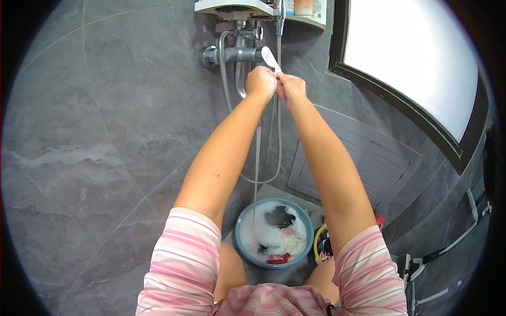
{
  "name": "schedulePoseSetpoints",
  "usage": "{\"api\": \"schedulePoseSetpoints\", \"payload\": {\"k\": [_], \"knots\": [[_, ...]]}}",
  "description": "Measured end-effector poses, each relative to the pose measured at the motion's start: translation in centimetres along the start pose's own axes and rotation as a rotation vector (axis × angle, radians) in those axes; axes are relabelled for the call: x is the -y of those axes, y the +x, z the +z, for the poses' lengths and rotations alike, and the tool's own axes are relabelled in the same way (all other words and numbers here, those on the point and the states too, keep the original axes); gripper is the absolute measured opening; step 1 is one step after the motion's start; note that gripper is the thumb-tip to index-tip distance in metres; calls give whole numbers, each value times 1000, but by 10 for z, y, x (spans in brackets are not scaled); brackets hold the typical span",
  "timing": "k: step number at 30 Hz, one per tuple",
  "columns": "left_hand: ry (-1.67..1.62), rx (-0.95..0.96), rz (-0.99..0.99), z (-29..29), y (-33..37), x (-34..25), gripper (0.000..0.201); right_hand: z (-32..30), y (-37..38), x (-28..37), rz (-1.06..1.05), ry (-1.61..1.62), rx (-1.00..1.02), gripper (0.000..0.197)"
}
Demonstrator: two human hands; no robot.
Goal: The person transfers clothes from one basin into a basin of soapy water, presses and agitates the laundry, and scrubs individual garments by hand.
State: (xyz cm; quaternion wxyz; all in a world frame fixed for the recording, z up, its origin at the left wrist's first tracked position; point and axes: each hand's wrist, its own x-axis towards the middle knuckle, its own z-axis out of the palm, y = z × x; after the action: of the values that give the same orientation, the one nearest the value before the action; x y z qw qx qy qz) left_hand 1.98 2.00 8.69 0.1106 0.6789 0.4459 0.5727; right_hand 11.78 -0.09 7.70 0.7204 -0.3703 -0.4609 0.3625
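My left hand (262,82), with white suds on it, is curled closed against my right hand (293,87), just below the chrome mixer tap (240,54). The fingers of my right hand are bent closed too. The tip of the pale tap lever (271,58) meets the spot where both hands come together. I cannot tell whether either hand grips it, and anything inside the fingers is hidden. Below, a stream of water (257,163) falls into a blue basin (239,238) of foamy water. Dark, white and red clothes (279,258) lie partly sunk in the foam.
A yellow-rimmed container (316,245) with dark clothes stands right of the basin. The metal shower hose (279,142) loops down beside the tap. Above is a white shelf (234,7) with bottles nearby. A grey louvred panel (363,158) and a dark-framed window (408,58) are to the right.
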Motion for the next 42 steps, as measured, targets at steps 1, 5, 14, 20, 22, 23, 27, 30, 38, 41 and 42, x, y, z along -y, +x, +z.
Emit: {"api": "schedulePoseSetpoints", "payload": {"k": [1,5,14,20,22,23,27,30,38,41,42], "knots": [[0,-4,11,0,0,0,23,0,1,0,-5,-5,0,16],[9,-39,-19,-1,5,4,23,10,-1,0,13,27,-9,17],[13,40,-59,-9,-7,-13,22,0,-3,2,-1,-10,5,17],[-91,89,-81,3,-20,-13,20,-18,-3,-12,-9,-21,-23,18],[-120,136,-105,8,-23,-4,21,-18,-10,-15,9,-21,-49,19],[-69,74,-41,13,-27,1,23,-18,-15,-16,13,-23,-47,19],[-153,164,58,41,-58,21,24,-50,-34,-38,51,-20,-65,19],[-356,283,39,64,-97,76,22,-74,-52,-78,109,-30,-6,20],[-367,534,-309,111,-276,193,33,-169,-199,-208,486,13,-17,29],[-280,712,-549,126,-359,211,37,-220,-263,-264,574,-4,-103,35],[-275,734,-602,128,-386,214,37,-235,-281,-280,604,-41,-107,38]]}}
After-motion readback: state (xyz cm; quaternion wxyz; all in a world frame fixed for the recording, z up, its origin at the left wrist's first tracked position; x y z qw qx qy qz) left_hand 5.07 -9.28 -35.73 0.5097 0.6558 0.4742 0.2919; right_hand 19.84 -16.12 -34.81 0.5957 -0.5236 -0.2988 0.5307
